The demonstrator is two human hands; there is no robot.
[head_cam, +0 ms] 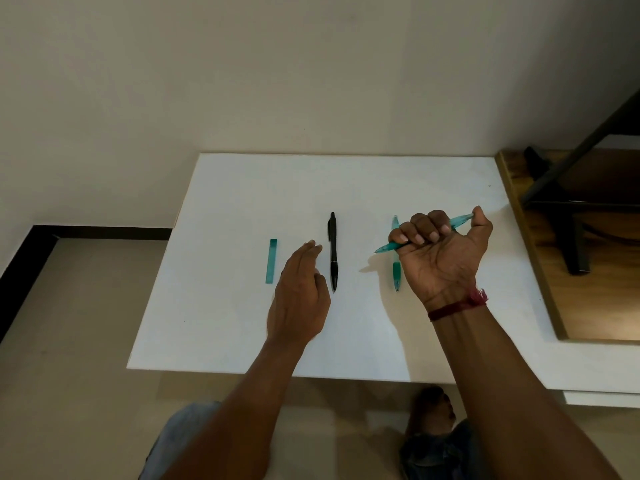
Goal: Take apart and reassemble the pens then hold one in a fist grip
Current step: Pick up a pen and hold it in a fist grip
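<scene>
Surface: white table top [242,323], flat, far edge against the wall. Three items lie directly on it, roughly parallel.

Teal strip [272,260]: left of the left hand's fingers [311,245], apart from them.

Black pen [333,251]: just right of those fingertips.

Lying teal pen [396,271]: beside the right hand's curled fingers [420,225], on their left, crossed above by the gripped teal pen [460,220].

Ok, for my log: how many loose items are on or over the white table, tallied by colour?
Black: 1, the black pen lying on the table.
Teal: 3, the held teal pen in the right hand, the lying teal pen beneath it, and the teal strip.
Total: 4.
</scene>
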